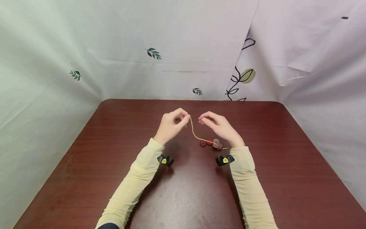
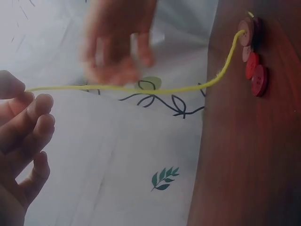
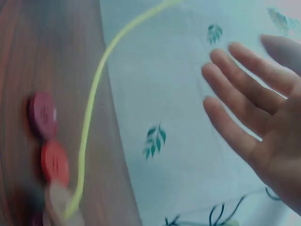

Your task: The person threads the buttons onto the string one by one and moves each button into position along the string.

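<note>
Left hand [image 1: 170, 126]: raised above the table; thumb and forefinger pinch one end of a yellow string, the other fingers loosely bent.

Right hand [image 1: 221, 127]: raised opposite the left, fingers relaxed and spaced, holding nothing; blurred in the left wrist view.

Yellow string [image 1: 193, 132]: one length, hanging in a curve from the left fingertips down to the buttons, where it meets the face of a pink button; a short end shows on the other side of the group.

Buttons, a small group on the table, below the right hand and near its wrist:
– maroon button [image 1: 203, 143], round, at the left end of the row;
– red button [image 1: 209, 142], just beside the maroon one;
– pink button [image 1: 216, 142], round, at the string, overlapping further buttons whose exact number cannot be told.

Table [image 1: 85, 165]: dark reddish-brown, wood-grained, with rounded far corners.

Cloth [image 1: 128, 79]: pale, hung behind and at both sides of the table, printed with green leaf sprigs and a black-outlined vine.

Sleeves, a pair: left sleeve [image 1: 131, 178] and right sleeve [image 1: 251, 184], pale yellow, long.

Wrist devices, two: black, yellow-marked, left one [image 1: 165, 160] and right one [image 1: 224, 160].
</note>
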The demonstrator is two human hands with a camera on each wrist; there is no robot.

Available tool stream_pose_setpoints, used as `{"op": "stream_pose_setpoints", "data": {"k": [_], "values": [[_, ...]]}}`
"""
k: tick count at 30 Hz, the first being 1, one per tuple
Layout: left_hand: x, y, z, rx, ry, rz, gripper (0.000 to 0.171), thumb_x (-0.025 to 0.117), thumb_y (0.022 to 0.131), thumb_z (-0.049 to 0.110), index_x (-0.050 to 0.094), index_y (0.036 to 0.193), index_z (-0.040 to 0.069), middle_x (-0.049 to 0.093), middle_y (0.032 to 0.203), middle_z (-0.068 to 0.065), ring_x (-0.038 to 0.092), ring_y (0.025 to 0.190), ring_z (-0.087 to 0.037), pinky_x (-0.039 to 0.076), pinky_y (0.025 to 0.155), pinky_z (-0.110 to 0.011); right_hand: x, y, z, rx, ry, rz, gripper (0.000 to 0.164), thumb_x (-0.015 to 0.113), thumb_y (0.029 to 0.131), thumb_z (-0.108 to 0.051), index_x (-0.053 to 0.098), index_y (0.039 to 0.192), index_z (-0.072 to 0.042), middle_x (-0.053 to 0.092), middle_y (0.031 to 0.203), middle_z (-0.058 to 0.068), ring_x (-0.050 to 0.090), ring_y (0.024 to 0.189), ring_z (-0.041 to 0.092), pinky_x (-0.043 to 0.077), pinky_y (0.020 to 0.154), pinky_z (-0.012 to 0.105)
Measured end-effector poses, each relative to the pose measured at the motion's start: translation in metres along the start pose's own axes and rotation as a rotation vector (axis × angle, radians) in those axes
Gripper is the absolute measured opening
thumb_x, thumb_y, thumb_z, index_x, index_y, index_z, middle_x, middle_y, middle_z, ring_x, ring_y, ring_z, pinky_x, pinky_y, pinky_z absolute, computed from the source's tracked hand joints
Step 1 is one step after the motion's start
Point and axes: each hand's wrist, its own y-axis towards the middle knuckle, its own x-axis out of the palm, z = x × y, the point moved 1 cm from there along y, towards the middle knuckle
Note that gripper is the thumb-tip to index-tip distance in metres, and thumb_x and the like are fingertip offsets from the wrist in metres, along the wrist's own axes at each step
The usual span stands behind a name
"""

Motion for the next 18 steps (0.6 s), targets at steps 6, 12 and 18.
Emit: {"op": "stream_pose_setpoints", "data": {"k": [6,12,18], "values": [[0.006,0.001,-0.002,0.039,0.085,-0.051,0.005,0.065,0.091,0.014,0.065,0.089,0.009,0.064,0.064,-0.002,0.057,0.057,-0.011,0.046,0.057,-0.025,0.009,0.002,-0.017,-0.06,0.073,-0.042,0.028,0.046,0.103,-0.024,0.058,0.123,-0.009,0.068,0.109,0.015,0.064,0.103,0.022,0.051,0.093,0.038],[0.01,-0.001,-0.005,0.067,0.141,-0.079,0.005,0.065,0.091,0.015,0.066,0.089,0.011,0.064,0.063,0.0,0.056,0.056,-0.006,0.045,0.056,-0.021,0.009,-0.001,-0.017,-0.005,0.047,-0.043,0.019,0.055,0.099,-0.027,0.063,0.112,-0.016,0.061,0.078,0.012,0.06,0.075,0.02,0.047,0.074,0.03],[0.013,-0.002,-0.007,0.069,0.165,-0.086,0.005,0.066,0.09,0.017,0.065,0.089,0.012,0.065,0.064,0.003,0.056,0.055,-0.004,0.044,0.057,-0.019,0.004,-0.003,-0.013,0.004,-0.011,-0.007,0.014,0.063,0.094,-0.028,0.068,0.097,-0.016,0.053,0.067,0.007,0.051,0.06,0.028,0.043,0.062,0.029]]}}
